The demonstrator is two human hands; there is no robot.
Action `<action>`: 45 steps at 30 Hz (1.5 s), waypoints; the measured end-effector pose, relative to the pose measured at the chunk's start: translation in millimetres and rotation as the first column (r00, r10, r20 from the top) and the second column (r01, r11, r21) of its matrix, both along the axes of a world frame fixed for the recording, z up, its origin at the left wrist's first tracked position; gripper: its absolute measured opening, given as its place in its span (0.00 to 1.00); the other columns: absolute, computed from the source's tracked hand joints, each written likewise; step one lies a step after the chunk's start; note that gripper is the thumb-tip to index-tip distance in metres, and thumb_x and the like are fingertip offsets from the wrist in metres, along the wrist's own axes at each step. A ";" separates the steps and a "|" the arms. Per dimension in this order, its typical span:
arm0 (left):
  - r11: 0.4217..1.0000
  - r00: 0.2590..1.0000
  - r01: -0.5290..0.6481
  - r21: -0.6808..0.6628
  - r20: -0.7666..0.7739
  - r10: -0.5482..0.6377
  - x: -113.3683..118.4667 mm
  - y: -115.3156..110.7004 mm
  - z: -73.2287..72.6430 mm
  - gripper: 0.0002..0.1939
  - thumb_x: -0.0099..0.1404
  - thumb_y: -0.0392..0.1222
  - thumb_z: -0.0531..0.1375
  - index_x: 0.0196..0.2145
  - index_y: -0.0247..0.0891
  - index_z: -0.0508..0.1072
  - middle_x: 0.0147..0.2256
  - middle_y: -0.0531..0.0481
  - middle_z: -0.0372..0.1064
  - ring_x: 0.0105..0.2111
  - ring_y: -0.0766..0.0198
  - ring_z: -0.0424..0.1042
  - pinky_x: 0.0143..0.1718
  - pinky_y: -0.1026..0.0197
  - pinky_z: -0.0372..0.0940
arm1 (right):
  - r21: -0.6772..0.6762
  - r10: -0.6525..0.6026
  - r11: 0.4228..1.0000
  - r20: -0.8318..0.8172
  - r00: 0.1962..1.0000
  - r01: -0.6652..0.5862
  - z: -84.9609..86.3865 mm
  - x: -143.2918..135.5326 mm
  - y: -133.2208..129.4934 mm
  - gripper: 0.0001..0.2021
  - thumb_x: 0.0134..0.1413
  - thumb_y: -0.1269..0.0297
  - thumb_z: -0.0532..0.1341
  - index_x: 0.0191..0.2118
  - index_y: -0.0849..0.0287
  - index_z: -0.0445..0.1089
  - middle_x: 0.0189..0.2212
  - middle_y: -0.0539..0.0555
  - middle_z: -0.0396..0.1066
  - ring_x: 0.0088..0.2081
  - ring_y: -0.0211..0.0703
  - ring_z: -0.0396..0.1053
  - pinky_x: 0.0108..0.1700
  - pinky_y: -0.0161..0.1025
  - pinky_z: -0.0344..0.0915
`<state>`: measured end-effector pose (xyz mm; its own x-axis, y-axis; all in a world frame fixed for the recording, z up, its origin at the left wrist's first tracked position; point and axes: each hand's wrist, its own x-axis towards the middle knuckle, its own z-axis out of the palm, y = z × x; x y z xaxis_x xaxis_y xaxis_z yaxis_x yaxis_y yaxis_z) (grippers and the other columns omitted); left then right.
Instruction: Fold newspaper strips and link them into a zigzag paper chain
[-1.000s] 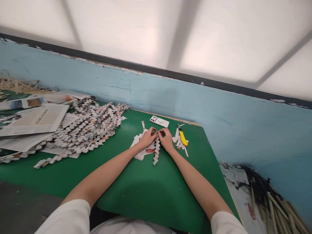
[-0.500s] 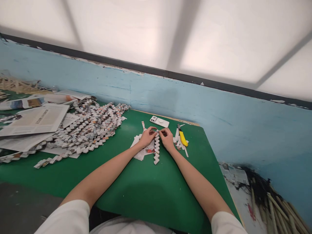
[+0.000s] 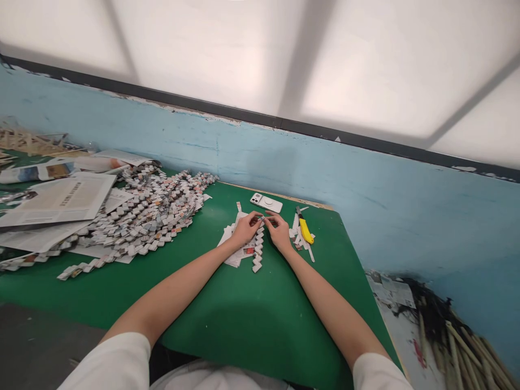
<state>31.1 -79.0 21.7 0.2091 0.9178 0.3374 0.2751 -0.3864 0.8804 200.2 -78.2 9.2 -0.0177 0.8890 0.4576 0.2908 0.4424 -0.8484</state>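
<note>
A zigzag chain of folded newspaper strips (image 3: 258, 251) hangs down toward me from between my hands, its lower end over the green table. My left hand (image 3: 246, 227) pinches the chain's far end from the left. From the right, my right hand (image 3: 278, 228) closes its thumb and fingers on the same end. The fingertips of both hands nearly meet there and hide the last fold. Beneath and beside my left hand lie loose cut newspaper strips (image 3: 228, 238).
A white phone (image 3: 266, 202) lies beyond my hands. To the right, a yellow utility knife (image 3: 304, 228) rests on paper scraps (image 3: 299, 241). Large heaps of folded paper chain (image 3: 150, 211) and newspaper sheets (image 3: 60, 197) cover the table's left. The green table (image 3: 244, 319) meets a blue wall.
The chain's lower end has swung slightly to the left. Both hands keep nearly the same place, with the right fingers shifted a little at the chain's far end.
</note>
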 end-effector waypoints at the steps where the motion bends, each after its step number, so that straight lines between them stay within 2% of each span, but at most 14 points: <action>1: 1.000 1.000 0.006 0.001 -0.006 -0.006 0.0 -0.9 1.4 0.16 0.69 0.52 0.57 0.48 0.41 0.73 0.37 0.47 0.76 0.38 0.58 0.75 0.39 0.58 0.68 | 0.004 -0.007 1.000 0.003 1.000 0.007 0.4 0.1 -0.6 0.13 0.63 0.52 0.61 0.36 0.56 0.77 0.51 0.60 0.75 0.48 0.53 0.74 0.46 0.47 0.70; 8: 0.999 0.999 -0.026 -0.021 0.035 0.026 0.5 1.3 0.7 0.17 0.68 0.53 0.58 0.46 0.39 0.74 0.34 0.47 0.75 0.34 0.58 0.73 0.36 0.59 0.67 | 0.018 -0.030 0.999 0.023 0.999 0.030 0.0 -0.1 1.9 0.14 0.62 0.50 0.61 0.36 0.56 0.75 0.42 0.58 0.74 0.44 0.49 0.72 0.42 0.42 0.68; 11: 0.998 0.995 -0.052 -0.039 0.080 0.055 0.0 4.4 -0.8 0.17 0.67 0.53 0.59 0.45 0.38 0.75 0.35 0.46 0.74 0.35 0.58 0.73 0.37 0.58 0.67 | -0.046 -0.052 0.998 0.003 0.999 0.052 -1.1 -1.1 3.6 0.16 0.63 0.48 0.59 0.40 0.57 0.71 0.37 0.56 0.72 0.37 0.46 0.69 0.38 0.40 0.66; 14: 0.996 0.989 -0.054 -0.068 0.133 0.063 -0.6 6.8 -1.9 0.18 0.66 0.53 0.60 0.45 0.38 0.75 0.36 0.45 0.74 0.36 0.57 0.73 0.37 0.58 0.68 | -0.094 -0.040 0.995 0.041 0.998 0.043 -2.0 -2.0 3.8 0.18 0.65 0.47 0.56 0.33 0.57 0.68 0.27 0.50 0.66 0.29 0.42 0.62 0.33 0.38 0.59; 17: 0.995 0.984 -0.048 -0.093 0.169 0.063 -0.7 7.9 -2.3 0.17 0.65 0.53 0.61 0.44 0.37 0.75 0.35 0.45 0.74 0.35 0.57 0.73 0.37 0.58 0.68 | -0.082 0.013 0.997 0.095 0.995 -0.005 -1.6 -2.6 2.8 0.20 0.65 0.48 0.55 0.27 0.57 0.64 0.22 0.47 0.60 0.27 0.40 0.57 0.31 0.38 0.54; 22: 0.994 0.982 -0.057 -0.096 0.173 0.073 -0.7 7.3 -1.1 0.17 0.66 0.52 0.61 0.43 0.36 0.76 0.37 0.44 0.76 0.36 0.57 0.74 0.38 0.58 0.68 | -0.069 0.055 0.996 0.095 0.994 -0.048 0.5 -1.7 0.2 0.19 0.64 0.48 0.57 0.27 0.57 0.66 0.23 0.48 0.62 0.27 0.40 0.58 0.31 0.38 0.54; 29: 0.998 0.995 -0.069 -0.010 0.078 0.070 -2.9 6.4 -2.6 0.17 0.68 0.53 0.59 0.44 0.37 0.77 0.34 0.45 0.76 0.34 0.57 0.73 0.35 0.58 0.66 | -0.033 0.047 0.998 0.092 0.995 -0.044 0.2 -0.6 -1.7 0.18 0.63 0.50 0.58 0.28 0.58 0.69 0.23 0.49 0.64 0.27 0.41 0.60 0.31 0.38 0.55; 34: 1.000 0.998 -0.001 0.020 0.060 0.000 -3.3 6.5 -2.0 0.16 0.68 0.53 0.59 0.43 0.38 0.76 0.35 0.46 0.76 0.36 0.57 0.74 0.38 0.58 0.67 | -0.006 0.033 0.999 0.120 0.992 -0.033 -1.4 -0.2 -2.3 0.17 0.65 0.51 0.58 0.30 0.58 0.69 0.24 0.50 0.66 0.28 0.42 0.62 0.32 0.38 0.57; 37: 0.999 0.993 0.034 0.000 0.115 -0.034 -1.7 6.8 -2.6 0.17 0.67 0.54 0.59 0.44 0.38 0.75 0.37 0.45 0.76 0.38 0.57 0.74 0.40 0.57 0.68 | 0.020 0.013 1.000 0.135 0.991 -0.016 -0.5 -0.3 -3.4 0.17 0.66 0.51 0.57 0.31 0.57 0.70 0.25 0.51 0.67 0.29 0.43 0.63 0.33 0.38 0.58; 39: 0.999 0.981 0.024 -0.046 0.194 -0.015 -0.5 7.3 -4.0 0.18 0.66 0.56 0.61 0.42 0.37 0.73 0.38 0.44 0.75 0.39 0.57 0.75 0.41 0.56 0.69 | 0.047 0.002 0.999 0.141 0.990 -0.009 1.1 -1.0 -4.2 0.17 0.67 0.52 0.56 0.31 0.57 0.70 0.26 0.51 0.68 0.29 0.43 0.64 0.33 0.39 0.59; 43: 0.990 0.959 -0.026 -0.140 0.277 0.065 -0.2 8.6 -6.8 0.21 0.61 0.59 0.65 0.33 0.39 0.67 0.31 0.48 0.72 0.34 0.59 0.73 0.35 0.58 0.69 | 0.113 -0.019 0.994 0.153 0.988 0.002 3.8 -3.2 -5.4 0.16 0.67 0.54 0.56 0.32 0.57 0.70 0.28 0.52 0.69 0.31 0.44 0.65 0.35 0.39 0.61; 45: 0.990 0.953 -0.009 -0.139 0.299 0.050 -1.1 9.2 -6.7 0.20 0.61 0.59 0.66 0.33 0.39 0.68 0.30 0.49 0.72 0.32 0.60 0.72 0.34 0.59 0.68 | 0.134 -0.032 0.991 0.156 0.987 0.011 4.2 -3.9 -5.7 0.15 0.68 0.54 0.56 0.32 0.56 0.70 0.28 0.52 0.69 0.31 0.44 0.66 0.36 0.39 0.61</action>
<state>30.0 -69.9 14.9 0.0889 0.9632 0.2537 -0.0012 -0.2546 0.9671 196.3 -83.9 13.4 -0.0808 0.8217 0.5642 0.4269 0.5401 -0.7253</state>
